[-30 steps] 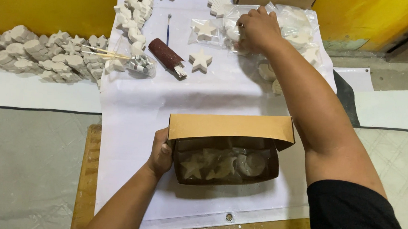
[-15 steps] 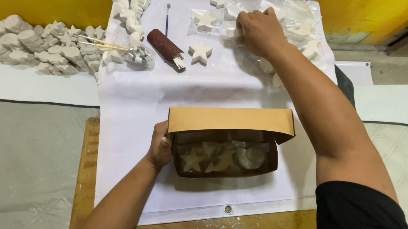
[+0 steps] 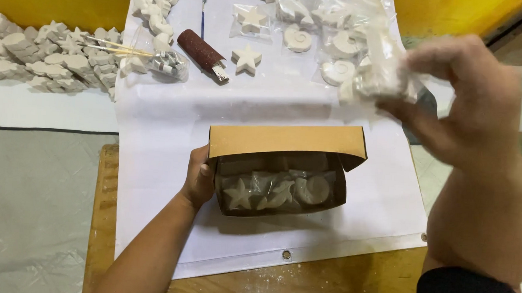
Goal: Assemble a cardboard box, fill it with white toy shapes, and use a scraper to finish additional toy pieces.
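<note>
Item: open brown cardboard box [image 3: 285, 143], lid flap raised at the far side, standing on a white paper sheet [image 3: 165, 128] spread over the surface; its long axis ran left to right. All places below are given from this box.

Far left and beyond: a heap of white plaster shapes [image 3: 43, 55], stars and shells among them, lying off the sheet.

Left wall: the left hand [image 3: 198, 179] lay against the box's left end, fingers curled round the edge and pressed to the cardboard, steadying it.

Beyond, left of centre: thin wooden sticks [image 3: 113, 46] resting on a small clear bag, then a dark red glittered cylinder [image 3: 201, 53], then a loose white plaster star [image 3: 246, 59].

Inside: white plaster star and shell pieces wrapped in clear film [image 3: 276, 191], lying in a row along the floor of the box.

Beyond, right: more bagged shell pieces [image 3: 316, 32] on the sheet.

Above and right: the right hand [image 3: 463, 98], raised and blurred, fingers pinching a clear plastic packet of white plaster pieces [image 3: 377, 81]. The packet hung up and to the right of the box opening; the right hand was the nearer to it.

Against the frames half a second and a second before: the right hand, then down on the bagged pieces at the far right of the sheet, had lifted with the packet and come nearer the camera; the left hand kept its hold.
</note>
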